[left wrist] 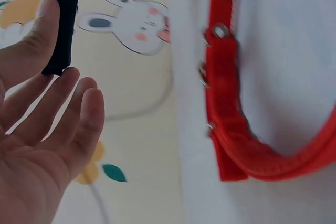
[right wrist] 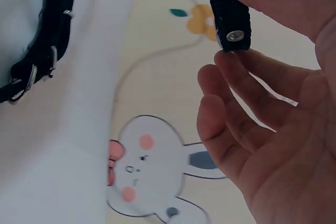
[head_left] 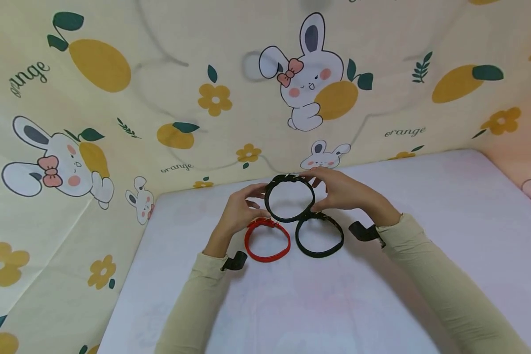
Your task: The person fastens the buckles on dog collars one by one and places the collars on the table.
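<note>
Both hands hold a buckled black collar (head_left: 287, 220) by its opposite sides at the back of the table. My left hand (head_left: 239, 211) pinches its left side; in the left wrist view the thumb lies on the black band (left wrist: 65, 30) with fingertips at its lower edge. My right hand (head_left: 345, 191) pinches the other side, where a metal eyelet shows on the band (right wrist: 231, 17). In front lies a red collar (head_left: 267, 258) with metal studs and a buckle, near the left hand. Beside it on the right is a second black collar (head_left: 318, 254), its buckle toward the back.
A white-covered table (head_left: 274, 314) carries the collars. Behind it and along the left rises a cream cloth (head_left: 230, 29) printed with rabbits, oranges and flowers. Dark wrist cameras (head_left: 364, 232) sit at both sleeve cuffs.
</note>
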Demonstrator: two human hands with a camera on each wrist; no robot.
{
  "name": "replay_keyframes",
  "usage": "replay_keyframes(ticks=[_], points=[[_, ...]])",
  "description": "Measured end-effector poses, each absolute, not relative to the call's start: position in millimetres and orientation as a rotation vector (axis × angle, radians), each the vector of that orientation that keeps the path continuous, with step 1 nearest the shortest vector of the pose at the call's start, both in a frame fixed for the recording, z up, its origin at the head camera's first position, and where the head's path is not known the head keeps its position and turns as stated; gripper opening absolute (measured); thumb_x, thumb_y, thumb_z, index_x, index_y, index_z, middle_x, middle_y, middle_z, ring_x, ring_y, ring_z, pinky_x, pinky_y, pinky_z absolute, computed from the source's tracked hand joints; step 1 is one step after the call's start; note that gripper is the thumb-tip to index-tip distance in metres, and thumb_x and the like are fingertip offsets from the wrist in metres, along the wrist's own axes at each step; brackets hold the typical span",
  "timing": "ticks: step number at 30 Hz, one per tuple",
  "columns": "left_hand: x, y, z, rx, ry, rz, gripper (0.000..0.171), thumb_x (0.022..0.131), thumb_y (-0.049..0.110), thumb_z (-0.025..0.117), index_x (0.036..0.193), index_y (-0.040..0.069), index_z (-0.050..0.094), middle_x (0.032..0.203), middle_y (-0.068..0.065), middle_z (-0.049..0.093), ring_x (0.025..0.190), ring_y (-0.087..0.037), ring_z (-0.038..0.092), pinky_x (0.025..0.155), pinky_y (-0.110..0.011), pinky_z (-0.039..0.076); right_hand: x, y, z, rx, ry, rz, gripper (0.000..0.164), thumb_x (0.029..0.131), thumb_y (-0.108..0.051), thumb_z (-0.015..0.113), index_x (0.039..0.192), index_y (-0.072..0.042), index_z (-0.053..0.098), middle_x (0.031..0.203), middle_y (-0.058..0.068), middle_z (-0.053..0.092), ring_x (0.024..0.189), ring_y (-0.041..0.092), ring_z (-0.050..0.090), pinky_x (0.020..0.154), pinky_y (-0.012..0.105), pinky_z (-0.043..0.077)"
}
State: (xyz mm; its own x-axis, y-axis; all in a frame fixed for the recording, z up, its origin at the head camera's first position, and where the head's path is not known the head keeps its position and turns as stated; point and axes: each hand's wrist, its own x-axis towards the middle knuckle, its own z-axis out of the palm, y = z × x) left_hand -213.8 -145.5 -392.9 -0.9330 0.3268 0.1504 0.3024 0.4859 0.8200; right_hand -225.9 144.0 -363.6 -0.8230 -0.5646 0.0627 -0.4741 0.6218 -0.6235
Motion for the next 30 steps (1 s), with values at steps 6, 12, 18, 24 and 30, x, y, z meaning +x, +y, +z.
replay_keyframes(ticks=[6, 12, 18, 24, 30], points=[[-230.2, -145.8, -406.3, 0.520, 2.692, 1.432, 0.068, 0.071, 0.001, 0.087, 0.134, 0.010, 0.062, 0.122, -0.012, 0.066, 0.108, -0.031, 0.066, 0.089, -0.037, 0.058, -247.2, 139.6, -380.3, -0.863, 2.643, -1.004, 0.087, 0.073, -0.015, 0.089, 0.147, -0.007, 0.044, 0.145, 0.012, 0.051, 0.119, 0.030, 0.057, 0.091, 0.044, 0.052], [-245.2, -142.3, -417.3, 0.479, 2.707, 1.329, 0.069, 0.072, -0.003, 0.085, 0.135, 0.008, 0.061, 0.120, -0.013, 0.065, 0.101, -0.025, 0.068, 0.087, -0.032, 0.058, -266.1, 137.3, -398.5, -0.837, 2.624, -0.989, 0.087, 0.074, -0.014, 0.088, 0.148, -0.006, 0.043, 0.146, 0.014, 0.051, 0.117, 0.031, 0.059, 0.089, 0.042, 0.053], [-255.4, -136.9, -420.1, 0.379, 2.713, 1.249, 0.070, 0.073, -0.004, 0.084, 0.137, 0.009, 0.060, 0.122, -0.013, 0.065, 0.102, -0.025, 0.069, 0.086, -0.033, 0.058, -282.1, 132.1, -411.6, -0.774, 2.597, -0.962, 0.088, 0.074, -0.010, 0.087, 0.149, -0.003, 0.042, 0.139, 0.018, 0.055, 0.113, 0.032, 0.059, 0.085, 0.038, 0.055], [-264.4, -133.5, -427.8, 0.231, 2.668, 1.235, 0.070, 0.075, -0.006, 0.082, 0.139, 0.010, 0.058, 0.123, -0.012, 0.066, 0.102, -0.024, 0.069, 0.084, -0.031, 0.058, -290.9, 124.5, -422.0, -0.716, 2.614, -0.896, 0.086, 0.072, -0.012, 0.088, 0.147, -0.002, 0.046, 0.136, 0.018, 0.060, 0.113, 0.032, 0.063, 0.087, 0.040, 0.054], [-268.4, -130.9, -433.5, 0.123, 2.638, 1.270, 0.071, 0.074, -0.010, 0.080, 0.139, 0.006, 0.058, 0.123, -0.014, 0.067, 0.103, -0.025, 0.069, 0.080, -0.026, 0.055, -292.5, 118.9, -427.2, -0.644, 2.606, -0.902, 0.078, 0.073, -0.011, 0.086, 0.143, -0.002, 0.052, 0.121, 0.019, 0.070, 0.114, 0.032, 0.066, 0.091, 0.041, 0.054]])
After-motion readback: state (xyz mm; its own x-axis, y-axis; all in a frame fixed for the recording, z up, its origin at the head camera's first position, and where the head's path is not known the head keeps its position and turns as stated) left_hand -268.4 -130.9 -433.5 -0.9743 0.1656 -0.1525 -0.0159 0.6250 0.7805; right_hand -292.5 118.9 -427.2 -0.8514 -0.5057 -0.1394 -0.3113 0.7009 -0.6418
